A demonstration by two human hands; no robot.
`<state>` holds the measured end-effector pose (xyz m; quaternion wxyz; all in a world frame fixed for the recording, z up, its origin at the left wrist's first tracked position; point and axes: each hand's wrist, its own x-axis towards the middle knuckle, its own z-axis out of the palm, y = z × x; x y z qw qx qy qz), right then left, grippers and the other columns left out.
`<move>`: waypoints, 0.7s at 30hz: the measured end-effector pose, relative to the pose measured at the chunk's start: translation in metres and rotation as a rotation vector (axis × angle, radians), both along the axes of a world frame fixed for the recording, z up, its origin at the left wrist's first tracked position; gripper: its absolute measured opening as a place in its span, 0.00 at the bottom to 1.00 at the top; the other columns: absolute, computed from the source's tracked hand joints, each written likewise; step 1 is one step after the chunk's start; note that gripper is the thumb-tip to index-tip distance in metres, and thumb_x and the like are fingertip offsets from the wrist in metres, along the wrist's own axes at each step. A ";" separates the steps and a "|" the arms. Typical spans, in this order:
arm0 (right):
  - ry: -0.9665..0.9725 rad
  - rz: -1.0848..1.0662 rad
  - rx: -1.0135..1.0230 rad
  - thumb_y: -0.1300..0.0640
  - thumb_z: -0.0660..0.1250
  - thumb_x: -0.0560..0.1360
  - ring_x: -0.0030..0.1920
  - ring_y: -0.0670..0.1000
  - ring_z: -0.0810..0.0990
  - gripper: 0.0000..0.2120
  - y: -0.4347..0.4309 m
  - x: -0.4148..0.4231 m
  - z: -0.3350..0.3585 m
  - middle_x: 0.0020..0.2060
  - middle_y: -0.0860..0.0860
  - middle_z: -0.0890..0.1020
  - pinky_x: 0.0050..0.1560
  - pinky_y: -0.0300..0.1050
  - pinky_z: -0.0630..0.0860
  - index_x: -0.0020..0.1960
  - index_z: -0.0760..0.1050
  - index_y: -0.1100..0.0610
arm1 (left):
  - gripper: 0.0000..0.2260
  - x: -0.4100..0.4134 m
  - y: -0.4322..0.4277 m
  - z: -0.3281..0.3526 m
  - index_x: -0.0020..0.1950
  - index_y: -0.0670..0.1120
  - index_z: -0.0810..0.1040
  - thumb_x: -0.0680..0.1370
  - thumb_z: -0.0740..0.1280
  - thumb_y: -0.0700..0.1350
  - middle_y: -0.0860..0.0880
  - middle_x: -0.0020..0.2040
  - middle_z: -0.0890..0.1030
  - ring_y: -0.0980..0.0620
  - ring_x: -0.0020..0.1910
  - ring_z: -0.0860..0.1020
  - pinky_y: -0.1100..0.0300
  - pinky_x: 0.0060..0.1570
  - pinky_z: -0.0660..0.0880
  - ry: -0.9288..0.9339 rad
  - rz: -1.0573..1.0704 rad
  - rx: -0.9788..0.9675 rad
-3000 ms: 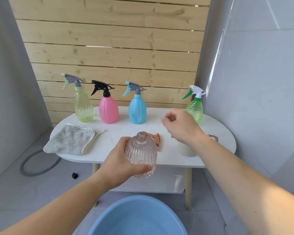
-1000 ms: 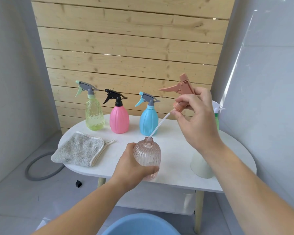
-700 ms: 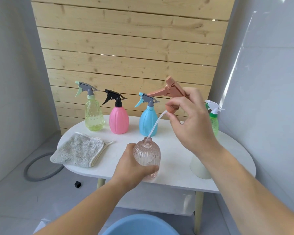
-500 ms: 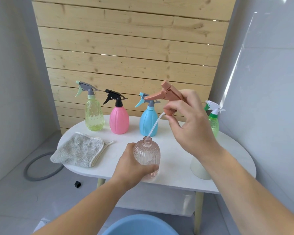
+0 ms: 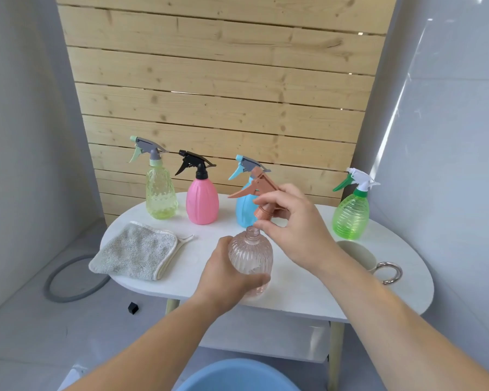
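Note:
My left hand (image 5: 223, 275) grips a clear pink ribbed spray bottle (image 5: 251, 256) at the front edge of the white oval table (image 5: 308, 294). My right hand (image 5: 291, 227) holds a brown-orange trigger spray head (image 5: 259, 193) by its collar, just above the bottle's open neck. The head tilts left, nozzle pointing left. Its dip tube is out of sight, apparently inside the bottle.
Yellow-green (image 5: 160, 193), pink (image 5: 201, 200), blue (image 5: 244, 210) and green (image 5: 350, 217) spray bottles stand along the table's back. A grey cloth (image 5: 136, 253) lies at left, a cream mug (image 5: 362, 256) with a metal ring handle at right. A blue basin (image 5: 235, 376) sits below, a grey hose (image 5: 65, 280) on the floor.
My right hand has lowered the spray head from high above the table down to the bottle's neck, feeding the dip tube inside. The left hand kept hold of the bottle.

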<state>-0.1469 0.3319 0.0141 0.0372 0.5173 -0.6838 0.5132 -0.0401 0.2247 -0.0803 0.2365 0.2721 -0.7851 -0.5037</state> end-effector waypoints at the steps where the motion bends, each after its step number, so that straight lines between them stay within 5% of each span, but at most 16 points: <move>1: -0.028 0.000 0.015 0.69 0.74 0.69 0.45 0.48 0.82 0.16 -0.002 -0.003 -0.004 0.46 0.49 0.75 0.58 0.47 0.79 0.51 0.81 0.52 | 0.35 -0.001 -0.001 0.000 0.64 0.55 0.69 0.63 0.84 0.50 0.60 0.56 0.77 0.58 0.57 0.77 0.61 0.52 0.74 0.003 -0.004 0.003; 9: -0.128 0.035 0.198 0.68 0.66 0.75 0.46 0.50 0.77 0.13 -0.022 -0.012 -0.021 0.42 0.47 0.76 0.53 0.46 0.76 0.42 0.68 0.52 | 0.34 -0.007 -0.007 -0.004 0.63 0.57 0.69 0.65 0.84 0.48 0.59 0.57 0.78 0.63 0.56 0.76 0.64 0.50 0.75 0.023 -0.064 0.020; 12: -0.197 0.108 0.204 0.68 0.66 0.76 0.52 0.55 0.81 0.15 -0.020 -0.019 -0.020 0.40 0.50 0.76 0.58 0.50 0.77 0.49 0.66 0.50 | 0.34 -0.007 -0.010 -0.006 0.63 0.57 0.68 0.65 0.83 0.48 0.60 0.57 0.77 0.65 0.57 0.75 0.68 0.47 0.72 0.020 -0.079 0.005; 16: -0.205 0.185 0.292 0.68 0.64 0.76 0.57 0.48 0.81 0.32 -0.019 -0.020 -0.019 0.43 0.54 0.79 0.64 0.47 0.76 0.71 0.60 0.42 | 0.38 -0.006 -0.014 -0.008 0.67 0.56 0.69 0.62 0.83 0.54 0.59 0.59 0.77 0.61 0.58 0.76 0.65 0.49 0.73 0.002 -0.094 -0.001; 21: -0.156 0.162 0.314 0.69 0.62 0.76 0.55 0.45 0.81 0.22 -0.019 -0.018 -0.019 0.41 0.44 0.78 0.63 0.45 0.75 0.66 0.71 0.51 | 0.37 -0.005 -0.014 -0.007 0.68 0.55 0.68 0.65 0.83 0.51 0.59 0.60 0.77 0.61 0.59 0.76 0.66 0.48 0.73 0.005 -0.119 0.018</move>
